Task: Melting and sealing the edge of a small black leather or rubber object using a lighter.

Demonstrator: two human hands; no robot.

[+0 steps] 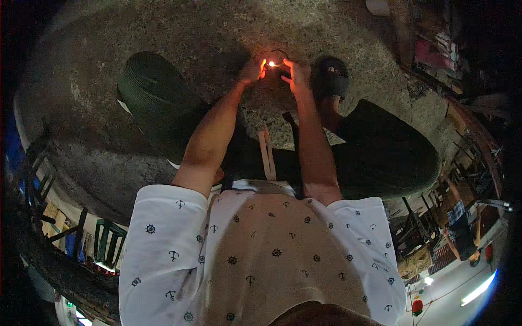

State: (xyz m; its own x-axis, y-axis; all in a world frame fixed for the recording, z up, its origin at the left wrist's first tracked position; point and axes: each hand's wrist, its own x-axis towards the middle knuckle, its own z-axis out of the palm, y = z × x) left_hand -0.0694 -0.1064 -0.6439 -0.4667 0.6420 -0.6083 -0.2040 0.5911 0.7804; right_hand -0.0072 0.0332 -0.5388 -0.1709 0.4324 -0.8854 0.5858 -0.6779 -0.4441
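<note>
Flame-like light (271, 64), between left hand (254, 71) and right hand (300, 75), over the floor (206, 32), thin dark loop (280, 50) just beyond | each hand's grip: cannot tell what it grasps | advisable: hold steady, skin clear of presumed heat.

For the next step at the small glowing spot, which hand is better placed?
Probably the left hand: its fingers appear closer to the glowing spot; the right hand sits slightly farther, on the other side.
</note>
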